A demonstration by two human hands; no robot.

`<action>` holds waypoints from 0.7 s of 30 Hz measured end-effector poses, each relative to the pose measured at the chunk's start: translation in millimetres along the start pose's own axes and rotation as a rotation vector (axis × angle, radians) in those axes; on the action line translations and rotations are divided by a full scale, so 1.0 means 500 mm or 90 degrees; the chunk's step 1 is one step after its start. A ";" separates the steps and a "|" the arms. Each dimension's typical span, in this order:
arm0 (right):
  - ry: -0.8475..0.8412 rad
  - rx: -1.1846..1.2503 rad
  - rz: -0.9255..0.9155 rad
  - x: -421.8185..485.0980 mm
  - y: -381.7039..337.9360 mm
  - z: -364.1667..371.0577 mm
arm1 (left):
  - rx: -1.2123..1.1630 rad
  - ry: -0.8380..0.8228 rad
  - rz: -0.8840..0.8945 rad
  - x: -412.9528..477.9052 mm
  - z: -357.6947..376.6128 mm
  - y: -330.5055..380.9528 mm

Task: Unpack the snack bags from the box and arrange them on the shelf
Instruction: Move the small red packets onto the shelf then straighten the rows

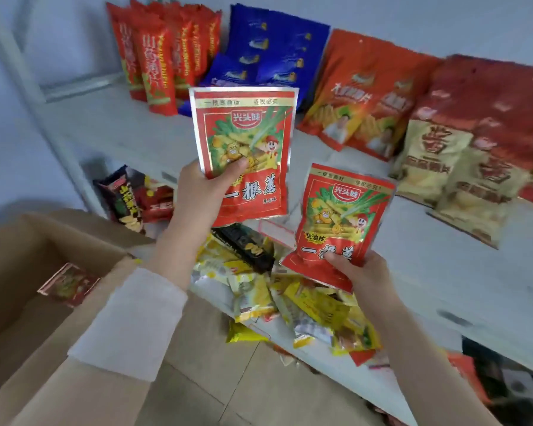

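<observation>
Red upper bag is pinched in my left hand, lower bag in my right hand, both near the shelf front edge; blue bags stand along its back edge.

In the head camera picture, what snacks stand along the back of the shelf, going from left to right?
On the shelf: tall red bags → blue bags → orange bags → dark red and cream bags.
</observation>
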State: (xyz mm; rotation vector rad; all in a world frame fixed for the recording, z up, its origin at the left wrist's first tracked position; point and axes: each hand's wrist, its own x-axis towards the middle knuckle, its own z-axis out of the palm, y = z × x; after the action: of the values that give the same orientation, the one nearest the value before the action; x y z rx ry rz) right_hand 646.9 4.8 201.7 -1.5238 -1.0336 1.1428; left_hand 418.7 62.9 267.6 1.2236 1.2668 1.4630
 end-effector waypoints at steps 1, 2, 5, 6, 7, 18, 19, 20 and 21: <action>0.030 0.002 0.000 -0.008 0.009 -0.073 | 0.001 -0.033 0.000 -0.018 0.075 0.003; 0.062 0.008 0.002 -0.020 0.018 -0.148 | 0.006 -0.069 -0.001 -0.039 0.154 0.007; 0.157 0.028 0.005 -0.063 0.042 -0.360 | 0.008 -0.169 0.008 -0.103 0.378 0.021; 0.186 0.032 0.006 -0.079 0.045 -0.422 | 0.004 -0.196 0.013 -0.123 0.444 0.026; 0.213 0.037 0.007 -0.094 0.049 -0.480 | 0.003 -0.222 0.018 -0.143 0.506 0.031; 0.404 0.070 0.006 -0.048 0.104 -0.872 | 0.117 -0.392 0.017 -0.207 0.978 -0.010; 0.397 0.064 0.000 -0.020 0.102 -0.893 | 0.127 -0.388 0.017 -0.192 1.008 -0.019; 0.392 0.061 -0.002 0.012 0.099 -0.912 | 0.133 -0.384 0.014 -0.174 1.037 -0.028; 0.389 0.054 -0.004 0.045 0.095 -0.931 | 0.138 -0.382 0.006 -0.154 1.064 -0.037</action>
State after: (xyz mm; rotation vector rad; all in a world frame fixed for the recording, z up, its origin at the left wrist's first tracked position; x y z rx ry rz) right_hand 1108.9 -71.3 210.4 -1.6486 -0.5636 0.6333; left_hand 955.5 88.7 247.7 1.6544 1.0130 0.8698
